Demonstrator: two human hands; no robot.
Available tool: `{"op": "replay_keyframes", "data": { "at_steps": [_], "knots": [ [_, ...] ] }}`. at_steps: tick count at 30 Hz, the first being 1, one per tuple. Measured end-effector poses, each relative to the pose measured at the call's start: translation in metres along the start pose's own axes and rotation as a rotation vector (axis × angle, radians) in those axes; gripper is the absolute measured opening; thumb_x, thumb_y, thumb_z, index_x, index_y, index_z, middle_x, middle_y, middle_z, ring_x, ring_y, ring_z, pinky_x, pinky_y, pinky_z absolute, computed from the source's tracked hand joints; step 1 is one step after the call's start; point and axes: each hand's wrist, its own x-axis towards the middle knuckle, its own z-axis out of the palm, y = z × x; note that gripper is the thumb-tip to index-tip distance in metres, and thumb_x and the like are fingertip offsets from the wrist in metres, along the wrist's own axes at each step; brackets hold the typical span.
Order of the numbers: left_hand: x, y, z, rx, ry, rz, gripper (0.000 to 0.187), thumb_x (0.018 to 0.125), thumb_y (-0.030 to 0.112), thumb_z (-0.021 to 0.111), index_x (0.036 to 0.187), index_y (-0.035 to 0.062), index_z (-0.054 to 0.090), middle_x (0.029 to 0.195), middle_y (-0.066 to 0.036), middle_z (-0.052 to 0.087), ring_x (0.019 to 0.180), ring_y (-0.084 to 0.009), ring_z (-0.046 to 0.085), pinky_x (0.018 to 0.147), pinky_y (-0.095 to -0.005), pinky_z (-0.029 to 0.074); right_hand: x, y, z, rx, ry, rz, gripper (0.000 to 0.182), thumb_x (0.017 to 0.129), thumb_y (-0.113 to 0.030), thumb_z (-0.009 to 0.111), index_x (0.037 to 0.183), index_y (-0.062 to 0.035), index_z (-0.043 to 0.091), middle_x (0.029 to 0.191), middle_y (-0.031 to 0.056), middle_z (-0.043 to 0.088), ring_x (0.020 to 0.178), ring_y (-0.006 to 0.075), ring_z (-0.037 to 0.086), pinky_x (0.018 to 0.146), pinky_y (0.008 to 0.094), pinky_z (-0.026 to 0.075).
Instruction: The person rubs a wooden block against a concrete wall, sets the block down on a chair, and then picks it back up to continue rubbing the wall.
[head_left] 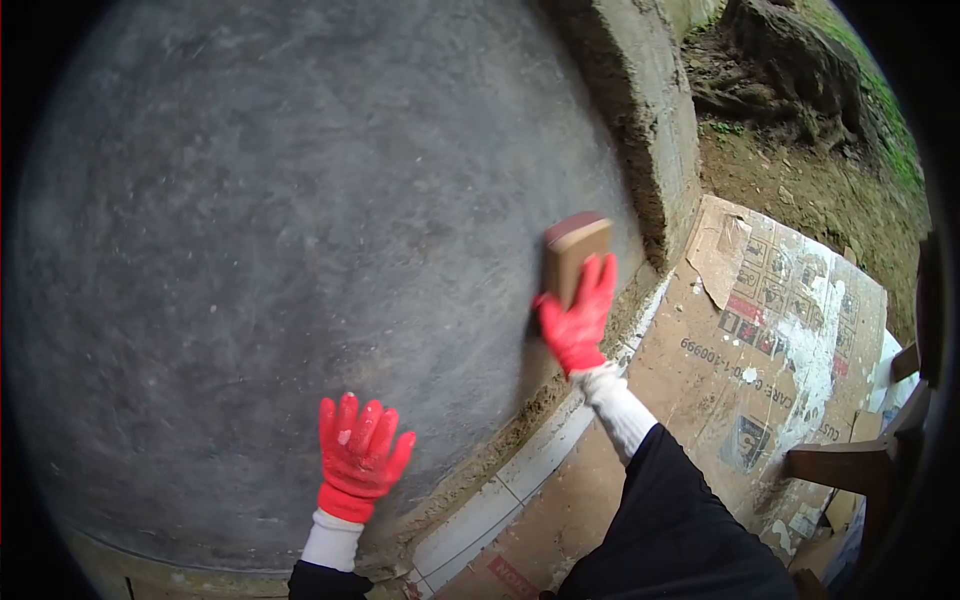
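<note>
My right hand, in a red-coated glove with a whitish cuff, grips a brown sanding block with a dark reddish layer along its edge. The block is held against the grey, mottled wall near its right border, and slight blur softens it. Lower down, my left hand wears a matching red glove with whitish marks on the fingers. Its fingers are spread and the palm faces the wall, apparently resting on it; nothing is in that hand.
A rough concrete edge borders the wall on the right. Whitish tiles run along its foot, beside paint-spattered cardboard on the ground. A wooden piece juts in at right. Bare soil and a stump-like mass lie beyond.
</note>
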Motion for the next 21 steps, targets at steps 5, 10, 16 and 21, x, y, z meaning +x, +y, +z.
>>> {"op": "replay_keyframes", "data": {
  "at_steps": [5, 10, 16, 21],
  "knots": [
    [-0.005, -0.024, 0.021, 0.2, -0.048, 0.061, 0.046, 0.079, 0.027, 0.074, 0.117, 0.0073, 0.057, 0.133, -0.011, 0.048, 0.132, -0.0414, 0.04, 0.111, -0.0641, 0.026, 0.01, 0.006, 0.002, 0.038, 0.086, 0.302, 0.081, 0.073, -0.024, 0.073, 0.144, -0.0039, 0.039, 0.144, 0.0345, 0.03, 0.125, 0.0532, 0.041, 0.104, 0.0523, 0.039],
    [-0.003, -0.02, 0.019, 0.261, -0.111, 0.033, 0.038, 0.079, 0.037, 0.071, 0.104, 0.0099, 0.06, 0.119, -0.008, 0.054, 0.118, -0.0391, 0.047, 0.101, -0.0612, 0.03, -0.068, -0.046, -0.016, 0.396, -0.304, -0.62, 0.077, 0.057, -0.025, 0.077, 0.129, -0.0155, 0.051, 0.119, 0.0309, 0.045, 0.104, 0.0494, 0.052, 0.081, 0.0577, 0.047],
    [0.005, -0.017, 0.013, 0.242, -0.211, 0.019, 0.04, 0.079, 0.038, 0.069, 0.106, 0.0105, 0.061, 0.114, -0.006, 0.057, 0.114, -0.0366, 0.046, 0.096, -0.0606, 0.031, -0.021, 0.003, -0.002, 0.015, 0.006, -0.038, 0.082, 0.063, -0.024, 0.073, 0.138, -0.0115, 0.044, 0.138, 0.0354, 0.034, 0.121, 0.0544, 0.043, 0.097, 0.0543, 0.044],
    [0.007, -0.014, 0.014, 0.314, -0.171, 0.036, 0.041, 0.079, 0.039, 0.068, 0.109, 0.0111, 0.062, 0.115, -0.005, 0.057, 0.115, -0.0363, 0.045, 0.096, -0.0611, 0.03, 0.016, 0.027, 0.002, 0.118, 0.09, 0.594, 0.088, 0.078, -0.03, 0.07, 0.152, -0.0052, 0.029, 0.148, 0.0327, 0.025, 0.133, 0.0485, 0.035, 0.11, 0.0512, 0.034]
  ]
}}
